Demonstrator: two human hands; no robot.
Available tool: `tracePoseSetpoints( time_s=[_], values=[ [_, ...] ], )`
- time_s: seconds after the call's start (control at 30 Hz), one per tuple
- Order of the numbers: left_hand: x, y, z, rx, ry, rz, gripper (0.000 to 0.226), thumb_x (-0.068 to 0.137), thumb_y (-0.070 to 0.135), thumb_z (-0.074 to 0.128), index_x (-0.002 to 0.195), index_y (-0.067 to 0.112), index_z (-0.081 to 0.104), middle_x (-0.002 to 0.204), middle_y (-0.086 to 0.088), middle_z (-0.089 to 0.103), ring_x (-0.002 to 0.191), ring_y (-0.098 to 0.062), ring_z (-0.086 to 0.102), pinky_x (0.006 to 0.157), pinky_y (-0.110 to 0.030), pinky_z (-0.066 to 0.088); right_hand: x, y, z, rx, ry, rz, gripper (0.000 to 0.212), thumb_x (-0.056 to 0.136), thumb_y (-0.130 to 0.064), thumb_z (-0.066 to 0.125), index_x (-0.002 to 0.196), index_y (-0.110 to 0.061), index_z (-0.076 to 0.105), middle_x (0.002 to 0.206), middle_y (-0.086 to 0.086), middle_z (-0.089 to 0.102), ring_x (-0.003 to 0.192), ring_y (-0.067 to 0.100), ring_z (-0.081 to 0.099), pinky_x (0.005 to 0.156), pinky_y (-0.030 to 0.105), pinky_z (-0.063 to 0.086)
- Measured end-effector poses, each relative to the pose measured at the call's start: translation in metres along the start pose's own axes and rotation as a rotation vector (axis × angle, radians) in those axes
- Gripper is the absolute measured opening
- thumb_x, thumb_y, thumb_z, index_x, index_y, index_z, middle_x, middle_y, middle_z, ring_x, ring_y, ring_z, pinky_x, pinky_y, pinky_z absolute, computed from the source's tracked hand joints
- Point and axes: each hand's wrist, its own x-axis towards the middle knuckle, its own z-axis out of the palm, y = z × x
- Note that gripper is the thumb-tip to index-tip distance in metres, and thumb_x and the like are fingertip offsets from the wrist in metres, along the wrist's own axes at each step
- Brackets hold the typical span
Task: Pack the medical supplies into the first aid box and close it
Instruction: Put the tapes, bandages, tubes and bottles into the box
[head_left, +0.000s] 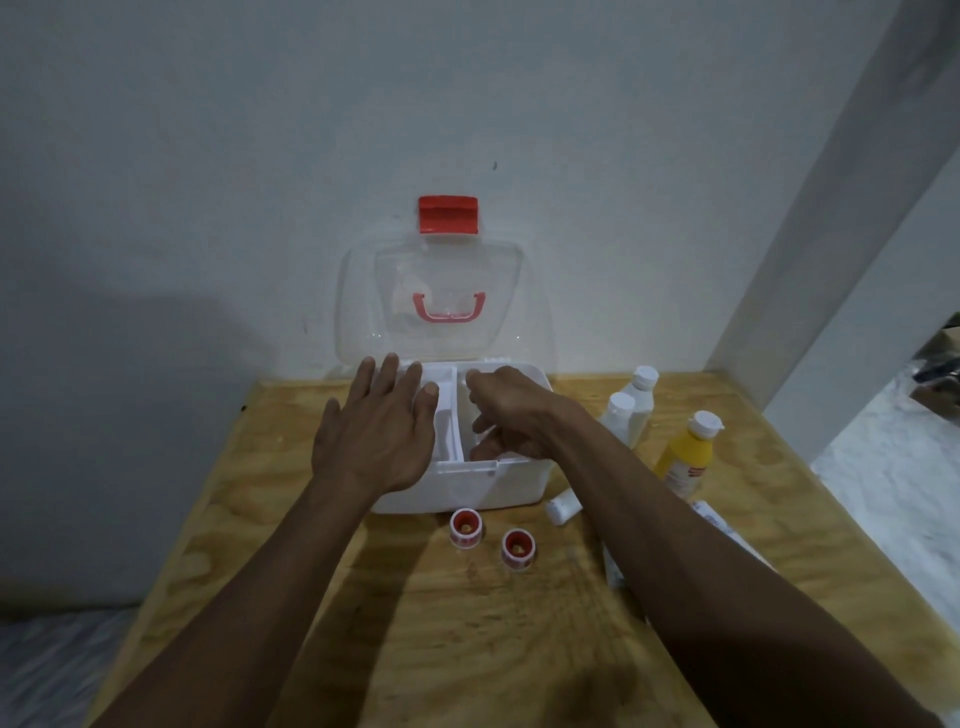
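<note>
Box (467, 488) sits open at the table's (260, 519) back edge, lid (441, 306) up against the wall. Left hand (371, 436) flat, fingers spread, holding nothing, over the left compartment. Right hand (511, 415) curled down into the right compartment; whether it grips anything I cannot tell. Bottles (631, 410) and yellow bottle (683, 457) stand right of the box (right hand nearer); two red rolls (491, 535) lie just in front, room clear.

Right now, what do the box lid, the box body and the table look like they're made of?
Lid: clear glossy plastic, since the wall shows through it. Box body: opaque white plastic, smooth, apparently moulded. Table: likely plywood, with visible grain and a dull, seemingly unvarnished surface.
</note>
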Motion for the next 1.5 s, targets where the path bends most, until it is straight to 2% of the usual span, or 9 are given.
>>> tracePoseSetpoints(
  time_s=[0.37,0.6,0.87,0.97,1.03,1.1,1.17,1.3,1.5],
  values=[
    [0.001,-0.001,0.0,-0.004,-0.008,0.005,0.06,0.099,0.052,0.01,0.154,0.028,0.014,0.164,0.003,0.005,0.151,-0.02,-0.003,0.117,-0.056,0.014,0.01,0.002,0.004,0.122,-0.081,0.032,0.042,0.102,-0.03,0.035,0.138,-0.009,0.039,0.122,0.029,0.056,0.102,0.043,0.065,0.087,0.05,0.057],
    [0.001,-0.002,0.002,-0.001,-0.008,0.001,0.061,0.099,0.053,0.01,0.154,0.029,0.015,0.164,0.003,0.005,0.151,-0.02,-0.003,0.116,-0.057,0.014,0.013,0.001,0.004,0.095,-0.079,0.052,0.046,0.101,-0.031,0.036,0.143,-0.011,0.035,0.121,0.028,0.058,0.096,0.042,0.068,0.085,0.05,0.058],
    [0.001,-0.003,0.0,-0.018,-0.009,0.001,0.064,0.097,0.057,0.008,0.153,0.028,0.02,0.164,0.002,0.01,0.151,-0.021,0.001,0.116,-0.061,0.012,-0.019,0.004,-0.01,-0.147,0.174,-0.251,0.028,0.097,-0.019,0.048,0.111,0.001,0.062,0.104,0.019,0.067,0.089,0.034,0.07,0.083,0.049,0.059],
    [-0.006,0.006,-0.009,-0.074,0.18,-0.013,0.068,0.096,0.06,0.007,0.148,0.026,0.032,0.16,-0.002,0.023,0.149,-0.022,0.013,0.117,-0.058,0.006,-0.044,0.015,-0.019,-0.335,0.408,-0.466,0.027,0.094,-0.026,0.054,0.111,-0.01,0.068,0.104,0.007,0.073,0.092,0.022,0.071,0.088,0.039,0.056],
    [-0.021,0.016,-0.019,-0.088,0.439,0.031,0.062,0.098,0.055,0.017,0.139,0.02,0.047,0.15,-0.009,0.043,0.141,-0.027,0.034,0.116,-0.056,0.016,-0.066,0.029,-0.023,-0.391,0.514,-0.618,0.022,0.092,-0.024,0.058,0.108,-0.015,0.07,0.093,0.0,0.074,0.081,0.01,0.07,0.081,0.025,0.055],
    [-0.041,0.025,-0.023,-0.125,0.682,0.128,0.047,0.098,0.045,0.035,0.125,0.014,0.059,0.128,-0.012,0.059,0.12,-0.029,0.051,0.102,-0.048,0.037,-0.088,0.047,-0.026,-0.401,0.554,-0.707,0.017,0.089,-0.023,0.063,0.103,-0.018,0.071,0.082,-0.007,0.071,0.072,0.0,0.064,0.071,0.01,0.049],
    [-0.068,0.032,-0.017,-0.2,0.751,0.188,0.033,0.095,0.036,0.048,0.111,0.011,0.063,0.11,-0.011,0.062,0.104,-0.026,0.053,0.086,-0.038,0.041,-0.1,0.071,-0.025,-0.426,0.54,-0.715,0.015,0.087,-0.022,0.066,0.101,-0.02,0.072,0.082,-0.009,0.07,0.07,-0.002,0.061,0.067,0.006,0.045],
    [-0.113,0.036,0.023,-0.287,0.546,0.203,0.021,0.093,0.032,0.053,0.099,0.015,0.063,0.097,-0.003,0.063,0.09,-0.022,0.058,0.076,-0.036,0.044,-0.1,0.114,-0.014,-0.499,0.439,-0.632,0.021,0.085,-0.022,0.07,0.106,-0.018,0.072,0.099,-0.004,0.074,0.075,0.002,0.063,0.071,0.013,0.047],
    [-0.13,0.037,0.046,-0.154,0.239,0.106,0.023,0.096,0.039,0.048,0.11,0.03,0.063,0.112,0.007,0.063,0.104,-0.015,0.055,0.086,-0.037,0.045,-0.096,0.144,0.006,-0.494,0.353,-0.567,0.021,0.089,-0.031,0.067,0.106,-0.021,0.071,0.1,-0.004,0.074,0.085,0.004,0.064,0.079,0.024,0.052]
  ],
)
